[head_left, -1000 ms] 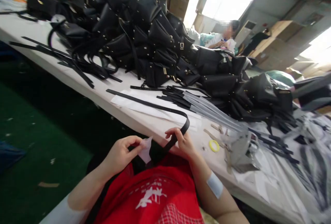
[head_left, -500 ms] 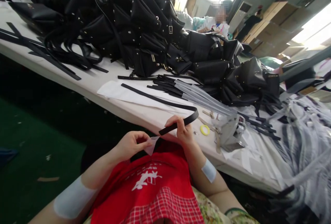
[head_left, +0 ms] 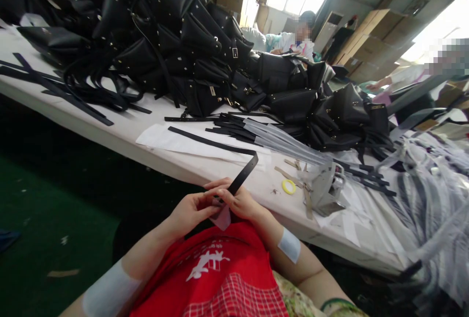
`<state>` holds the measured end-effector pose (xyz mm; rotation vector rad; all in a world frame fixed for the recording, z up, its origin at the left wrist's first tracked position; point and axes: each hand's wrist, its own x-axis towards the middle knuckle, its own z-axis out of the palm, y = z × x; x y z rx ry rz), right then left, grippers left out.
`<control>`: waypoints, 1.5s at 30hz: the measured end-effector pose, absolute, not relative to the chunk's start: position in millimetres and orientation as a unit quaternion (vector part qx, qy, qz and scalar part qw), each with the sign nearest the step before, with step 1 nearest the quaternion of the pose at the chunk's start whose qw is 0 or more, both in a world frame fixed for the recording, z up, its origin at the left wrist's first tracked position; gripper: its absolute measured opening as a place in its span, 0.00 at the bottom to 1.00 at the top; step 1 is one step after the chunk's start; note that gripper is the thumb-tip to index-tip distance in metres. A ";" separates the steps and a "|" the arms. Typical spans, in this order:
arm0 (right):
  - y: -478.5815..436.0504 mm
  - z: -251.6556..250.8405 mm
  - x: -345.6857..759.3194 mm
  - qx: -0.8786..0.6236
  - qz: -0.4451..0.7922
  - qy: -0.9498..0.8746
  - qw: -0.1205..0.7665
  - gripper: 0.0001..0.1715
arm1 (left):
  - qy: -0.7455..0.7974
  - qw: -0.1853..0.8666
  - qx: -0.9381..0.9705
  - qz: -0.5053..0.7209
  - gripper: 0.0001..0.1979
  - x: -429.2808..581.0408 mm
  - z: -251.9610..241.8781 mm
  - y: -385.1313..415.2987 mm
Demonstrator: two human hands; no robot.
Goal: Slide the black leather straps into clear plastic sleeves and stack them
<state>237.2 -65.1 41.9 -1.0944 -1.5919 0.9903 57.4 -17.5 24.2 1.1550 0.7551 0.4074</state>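
Well, far to the left of the black strap (head_left: pixel 242 176) is green floor (head_left: pixel 54 209), darkened near the desk (head_left: pixel 126 125). Loose dark straps (head_left: pixel 88 106) lie crossed on that desk, left of the black strap too. A high pile of black bags (head_left: pixel 200 33) with gold-toned fittings rises behind the black strap. Under its far end is a white sheet (head_left: pixel 156 137); from there the strap runs across the desk, bends sharply and comes down toward the person.

Just left of the strap's near end is the left hand (head_left: pixel 190 212), its grip closed in a pinch on a thin white piece (head_left: pixel 222 218) that hangs below the strap. The red apron (head_left: pixel 205 265) is nearer the person than the strap. The right hand (head_left: pixel 240 202) has its grip closed round the strap's near end, thumb laid along it; the tip itself is hidden among the fingers of both hands.

Behind and right of the strap lies a plastic-sleeved strap bundle (head_left: pixel 282 138); a co-worker (head_left: pixel 293 46) is well beyond. Right of the strap come a yellow ring (head_left: pixel 284 188), tan strips (head_left: pixel 308 200) and a crumpled grey object (head_left: pixel 322 190) I can't identify. Furthest right of it spreads a heap of plastic-sleeved straps (head_left: pixel 425 200).
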 end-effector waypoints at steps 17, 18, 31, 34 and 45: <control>-54.7 2.9 226.1 -0.469 0.555 -0.468 0.503 0.31 | 0.409 0.722 0.478 0.289 0.25 67.4 17.3 -19.7; -52.7 6.1 227.7 -0.464 0.555 -0.467 0.509 0.32 | 0.410 0.722 0.477 0.288 0.25 67.1 14.9 -20.0; -38.6 33.9 229.1 -0.453 0.554 -0.436 0.545 0.29 | 0.386 0.636 0.566 0.357 0.21 73.0 33.2 -6.1; -26.3 65.7 250.3 -0.438 0.532 -0.384 0.615 0.31 | 0.382 0.637 0.595 0.307 0.20 72.0 26.8 -8.1; -20.5 83.2 250.4 -0.468 0.504 -0.521 0.505 0.28 | 0.345 0.576 0.636 0.380 0.19 84.5 58.4 11.2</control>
